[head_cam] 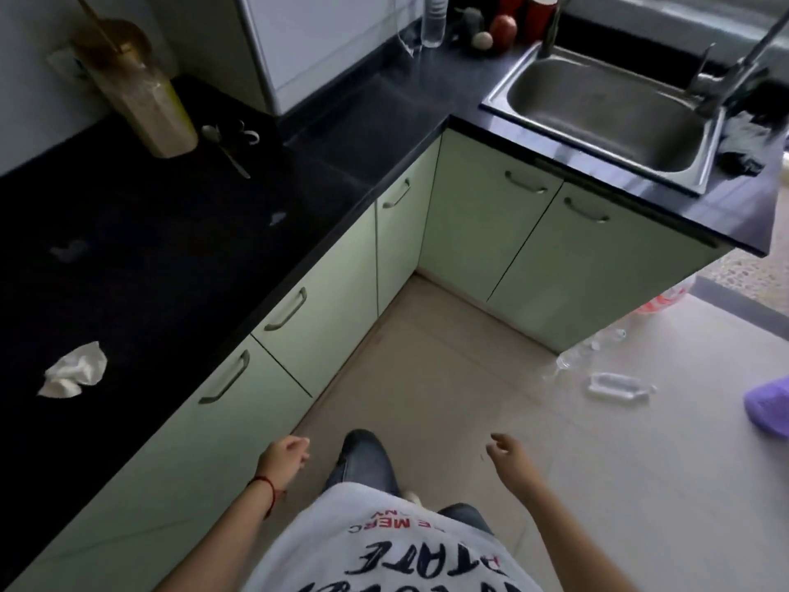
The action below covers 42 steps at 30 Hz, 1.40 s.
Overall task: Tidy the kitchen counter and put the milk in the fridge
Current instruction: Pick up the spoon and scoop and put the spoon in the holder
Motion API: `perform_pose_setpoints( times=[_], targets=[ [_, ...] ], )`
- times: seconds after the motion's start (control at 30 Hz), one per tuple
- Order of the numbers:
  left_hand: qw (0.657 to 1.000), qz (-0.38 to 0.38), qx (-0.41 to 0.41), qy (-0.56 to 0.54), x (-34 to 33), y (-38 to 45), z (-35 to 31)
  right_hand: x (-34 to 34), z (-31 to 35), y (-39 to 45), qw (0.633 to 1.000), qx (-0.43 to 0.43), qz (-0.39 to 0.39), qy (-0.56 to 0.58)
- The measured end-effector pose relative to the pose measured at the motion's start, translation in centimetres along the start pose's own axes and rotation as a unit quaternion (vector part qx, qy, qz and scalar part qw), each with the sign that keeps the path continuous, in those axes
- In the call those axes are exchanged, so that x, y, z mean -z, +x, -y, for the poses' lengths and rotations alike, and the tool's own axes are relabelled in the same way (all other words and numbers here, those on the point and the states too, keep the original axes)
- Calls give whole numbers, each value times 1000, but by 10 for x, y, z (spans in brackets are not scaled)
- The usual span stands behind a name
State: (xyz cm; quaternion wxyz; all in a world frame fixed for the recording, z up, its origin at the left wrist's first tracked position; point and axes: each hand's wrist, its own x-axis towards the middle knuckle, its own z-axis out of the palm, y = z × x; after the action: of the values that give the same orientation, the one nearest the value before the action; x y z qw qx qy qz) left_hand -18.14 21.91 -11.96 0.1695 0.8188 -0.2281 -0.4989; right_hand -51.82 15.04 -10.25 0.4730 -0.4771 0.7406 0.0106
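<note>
A crumpled white paper tissue [73, 370] was seen on the black L-shaped kitchen counter [179, 232], well apart from a tall yellowish lidded plastic jug [147, 96] and a metal spoon [224, 147] beside it. A stainless steel sink [606, 117] was set at the right. The left hand [282, 457] and right hand [508, 452] were held loosely curled, nothing gripped, above the beige tiled floor [448, 378].

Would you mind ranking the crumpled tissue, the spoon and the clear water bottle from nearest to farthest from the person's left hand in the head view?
From the left hand:
1. Crumpled tissue, on the dark counter to the hand's left, nearest.
2. Spoon, farther back on the counter beside the tall jar.
3. Clear water bottle, at the back corner of the counter near the sink, farthest.
</note>
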Motion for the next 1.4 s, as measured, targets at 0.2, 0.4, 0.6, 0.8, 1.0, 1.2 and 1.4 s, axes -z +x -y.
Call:
perform_pose_setpoints(
  times=[0.2, 0.4, 0.6, 0.8, 1.0, 1.2, 1.4],
  targets=[
    [998, -14, 34, -43, 1, 58, -44, 27, 85, 78, 997, 51, 9, -56],
    [998, 5, 19, -60, 1, 95, -126, 57, 145, 124, 995, 65, 16, -75],
    [997, 33, -44, -59, -4, 104, -206, 83, 184, 153, 993, 86, 15, -74],
    [993, 12, -81, -85, -1, 99, -244, 101, 262, 184, 981, 178, 40, -66],
    [973, -130, -105, -162, 15, 78, -276, 102, 391, 195, 925, 359, 96, -82],
    [913, -366, -105, -145, 37, 71, -289, 77, 501, 200, 847, 496, 164, -103],
    [890, -455, -8, -23, 50, 97, -276, 21, 591, 208, 831, 519, 160, -123]
  ],
)
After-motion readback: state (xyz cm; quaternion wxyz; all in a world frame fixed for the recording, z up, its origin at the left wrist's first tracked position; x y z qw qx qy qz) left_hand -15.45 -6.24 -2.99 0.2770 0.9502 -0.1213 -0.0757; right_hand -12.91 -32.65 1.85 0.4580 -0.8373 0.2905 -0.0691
